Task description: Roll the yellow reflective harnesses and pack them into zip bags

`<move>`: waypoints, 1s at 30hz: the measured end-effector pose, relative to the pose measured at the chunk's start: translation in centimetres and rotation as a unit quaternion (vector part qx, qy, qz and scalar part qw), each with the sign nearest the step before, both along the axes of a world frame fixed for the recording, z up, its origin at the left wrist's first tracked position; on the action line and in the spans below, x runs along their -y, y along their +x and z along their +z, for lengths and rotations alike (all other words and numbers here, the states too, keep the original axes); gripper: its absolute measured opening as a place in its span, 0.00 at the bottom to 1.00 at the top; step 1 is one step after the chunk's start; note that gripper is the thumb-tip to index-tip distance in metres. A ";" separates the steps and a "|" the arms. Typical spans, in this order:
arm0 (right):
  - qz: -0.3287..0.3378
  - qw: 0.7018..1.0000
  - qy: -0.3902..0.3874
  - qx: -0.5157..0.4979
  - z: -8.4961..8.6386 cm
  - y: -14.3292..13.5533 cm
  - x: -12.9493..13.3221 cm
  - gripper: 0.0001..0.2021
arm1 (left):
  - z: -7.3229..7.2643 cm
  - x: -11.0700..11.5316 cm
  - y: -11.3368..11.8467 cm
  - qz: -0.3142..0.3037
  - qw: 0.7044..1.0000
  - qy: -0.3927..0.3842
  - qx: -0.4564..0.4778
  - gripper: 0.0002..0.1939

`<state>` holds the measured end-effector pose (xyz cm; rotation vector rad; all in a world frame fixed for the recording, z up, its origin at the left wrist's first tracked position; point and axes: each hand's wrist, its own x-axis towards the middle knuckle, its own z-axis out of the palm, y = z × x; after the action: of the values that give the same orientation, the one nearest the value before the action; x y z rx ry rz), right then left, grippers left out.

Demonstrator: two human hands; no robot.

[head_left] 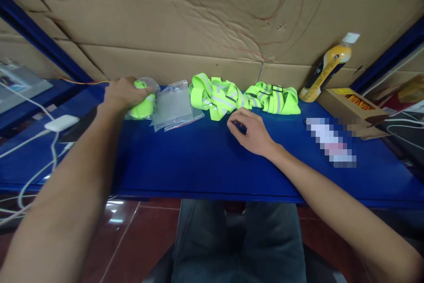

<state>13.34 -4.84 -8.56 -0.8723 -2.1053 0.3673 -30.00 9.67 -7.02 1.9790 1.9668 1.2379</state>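
At the back left of the blue table, my left hand (123, 92) is closed on a clear plastic bag (143, 105) with neon-yellow reflective strap inside. Flat clear zip bags (172, 104) lie just to the right of it. My right hand (251, 130) rests on the table with fingers curled and thumb near the fingertips; nothing shows in it. Right behind its fingers is a loose bundle of neon-yellow reflective straps (217, 96) with grey stripes. A second strap bundle (276, 99) with a black buckle lies beside that one, to the right.
A yellow-labelled bottle (327, 69) stands at the back right, beside an open cardboard box (354, 108). A pixelated flat object (331, 142) lies in front of them. White cables and a white adapter (62, 123) are at the left. Cardboard (212, 22) walls the back.
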 end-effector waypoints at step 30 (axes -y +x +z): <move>-0.143 0.977 0.110 0.117 -1.0 0.7 -2.4 0.23 | 5.5 7.5 19.6 -0.137 0.964 0.090 -0.209 0.16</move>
<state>14.03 -2.44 -9.57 -1.1096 -2.1394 -0.1242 -10.39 2.18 -1.51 2.6804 1.6885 1.0283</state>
